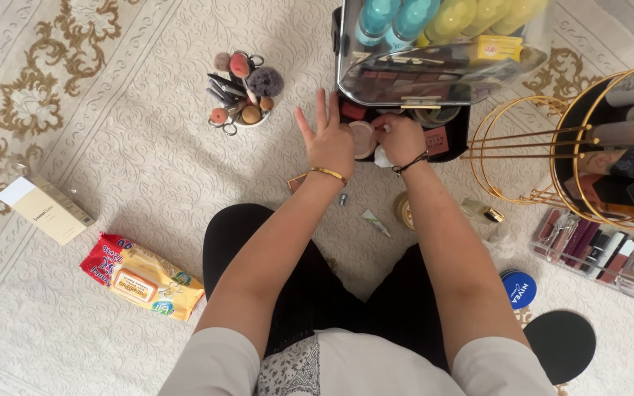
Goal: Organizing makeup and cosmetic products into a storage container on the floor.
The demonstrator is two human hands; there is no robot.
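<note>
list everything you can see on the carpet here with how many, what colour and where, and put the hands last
Cosmetics case: one, black with a clear lid, top centre, open.
Round compact: one, peach, in the case under the hands.
White tissue: one, below the right hand.
Brush cup: one, white, full of brushes and sponges, left of the case.
Wire stand: one, gold, at the right.
Clear organiser: one, holding lipsticks, lower right.
Round tin: one, blue, by the right knee.
Wipes pack: one, red and yellow, lower left.
Box: one, beige, far left.
Left hand: fingers spread, gold bracelet, on the compact.
Right hand: black wristband, pinching something small at the compact.
</note>
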